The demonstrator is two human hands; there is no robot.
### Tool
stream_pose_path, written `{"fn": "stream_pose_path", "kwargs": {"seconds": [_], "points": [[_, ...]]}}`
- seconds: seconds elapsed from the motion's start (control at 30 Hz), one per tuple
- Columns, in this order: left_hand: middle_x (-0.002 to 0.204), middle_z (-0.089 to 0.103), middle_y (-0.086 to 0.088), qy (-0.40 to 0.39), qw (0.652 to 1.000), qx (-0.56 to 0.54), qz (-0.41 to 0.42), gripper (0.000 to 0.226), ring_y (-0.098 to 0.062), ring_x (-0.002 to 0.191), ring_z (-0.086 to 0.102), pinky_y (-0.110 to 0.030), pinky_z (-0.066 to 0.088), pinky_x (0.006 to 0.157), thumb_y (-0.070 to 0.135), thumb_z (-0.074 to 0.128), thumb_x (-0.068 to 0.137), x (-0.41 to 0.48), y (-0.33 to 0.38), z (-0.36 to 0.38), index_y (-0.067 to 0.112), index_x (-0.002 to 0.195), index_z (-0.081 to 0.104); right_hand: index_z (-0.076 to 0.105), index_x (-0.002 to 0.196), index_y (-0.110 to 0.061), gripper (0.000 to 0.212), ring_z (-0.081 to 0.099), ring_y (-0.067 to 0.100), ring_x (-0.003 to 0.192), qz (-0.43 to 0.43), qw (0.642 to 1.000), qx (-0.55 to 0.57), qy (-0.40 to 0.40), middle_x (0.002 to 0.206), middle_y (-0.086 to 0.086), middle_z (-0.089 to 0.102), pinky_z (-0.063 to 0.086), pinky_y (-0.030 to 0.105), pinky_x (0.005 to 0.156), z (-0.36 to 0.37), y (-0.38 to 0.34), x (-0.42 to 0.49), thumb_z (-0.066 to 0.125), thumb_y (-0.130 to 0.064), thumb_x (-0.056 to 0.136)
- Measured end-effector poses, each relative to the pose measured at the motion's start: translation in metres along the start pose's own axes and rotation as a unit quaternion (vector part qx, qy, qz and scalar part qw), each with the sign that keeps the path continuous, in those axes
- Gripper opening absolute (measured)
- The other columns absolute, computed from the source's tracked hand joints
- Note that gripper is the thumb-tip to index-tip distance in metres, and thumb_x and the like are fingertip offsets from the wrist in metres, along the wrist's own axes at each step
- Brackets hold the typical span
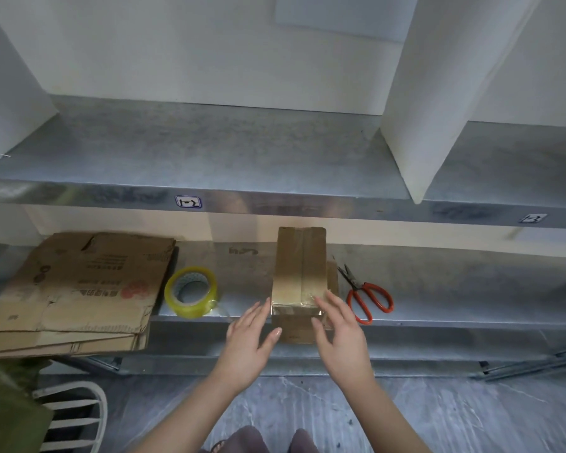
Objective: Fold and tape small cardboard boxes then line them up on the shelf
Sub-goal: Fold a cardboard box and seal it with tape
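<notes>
A small brown cardboard box (300,273), folded and with clear tape along its top seam, lies on the lower metal shelf (438,289), its near end jutting over the shelf's front edge. My left hand (254,335) is open beside the box's near left corner, fingers straight. My right hand (339,325) is open at the near right corner, its fingertips on the taped end. A roll of yellowish clear tape (191,291) stands left of the box. Red-handled scissors (365,297) lie to its right.
A stack of flattened cardboard boxes (76,289) lies at the shelf's left end. The upper metal shelf (209,152) carries a white divider panel (438,93) on the right. A white chair (76,416) stands at the bottom left, on the grey floor.
</notes>
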State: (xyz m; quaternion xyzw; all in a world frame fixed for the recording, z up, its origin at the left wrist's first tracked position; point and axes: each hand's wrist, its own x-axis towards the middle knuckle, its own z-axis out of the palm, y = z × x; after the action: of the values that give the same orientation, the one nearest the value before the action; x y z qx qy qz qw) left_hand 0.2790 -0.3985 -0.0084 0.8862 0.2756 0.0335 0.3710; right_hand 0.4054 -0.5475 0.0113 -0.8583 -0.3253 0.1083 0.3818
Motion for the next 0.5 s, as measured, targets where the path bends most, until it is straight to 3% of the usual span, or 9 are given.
{"fn": "stream_pose_path", "kwargs": {"seconds": [0.07, 0.23, 0.4, 0.5], "points": [[0.155, 0.029, 0.008, 0.014, 1.0, 0.015, 0.002, 0.06, -0.008, 0.145, 0.017, -0.033, 0.012, 0.118, 0.051, 0.04, 0.099, 0.004, 0.004, 0.001, 0.029, 0.152, 0.024, 0.064, 0.126, -0.026, 0.032, 0.049, -0.008, 0.115, 0.021, 0.998, 0.064, 0.016, 0.14, -0.009, 0.046, 0.047, 0.026, 0.102, -0.006, 0.005, 0.007, 0.062, -0.02, 0.094], [0.121, 0.055, 0.011, 0.063, 0.997, 0.039, 0.014, 0.045, -0.009, 0.119, 0.044, -0.028, 0.033, 0.101, 0.057, 0.046, 0.093, 0.023, 0.013, -0.009, 0.023, 0.122, 0.053, 0.068, 0.11, -0.03, 0.032, 0.052, -0.011, 0.109, 0.022, 0.996, 0.091, -0.002, 0.122, -0.011, 0.057, 0.049, 0.013, 0.086, -0.013, 0.015, 0.02, 0.076, -0.016, 0.082], [0.1, 0.06, 0.002, 0.107, 0.991, 0.072, 0.031, 0.023, -0.018, 0.1, 0.052, -0.028, 0.04, 0.085, 0.035, 0.06, 0.092, 0.039, 0.016, -0.009, 0.015, 0.102, 0.056, 0.068, 0.102, -0.025, 0.03, 0.061, 0.0, 0.1, 0.014, 0.994, 0.086, 0.063, 0.11, -0.011, 0.061, 0.056, 0.025, 0.082, -0.001, 0.014, 0.023, 0.071, -0.001, 0.083], [0.096, 0.057, 0.003, 0.122, 0.989, 0.077, 0.039, 0.018, -0.017, 0.096, 0.05, -0.026, 0.038, 0.081, 0.03, 0.062, 0.091, 0.038, 0.017, -0.005, 0.015, 0.099, 0.055, 0.068, 0.105, -0.024, 0.041, 0.059, 0.0, 0.105, 0.005, 0.993, 0.094, 0.065, 0.114, -0.007, 0.061, 0.055, 0.021, 0.083, 0.0, 0.016, 0.021, 0.063, 0.01, 0.081]]}}
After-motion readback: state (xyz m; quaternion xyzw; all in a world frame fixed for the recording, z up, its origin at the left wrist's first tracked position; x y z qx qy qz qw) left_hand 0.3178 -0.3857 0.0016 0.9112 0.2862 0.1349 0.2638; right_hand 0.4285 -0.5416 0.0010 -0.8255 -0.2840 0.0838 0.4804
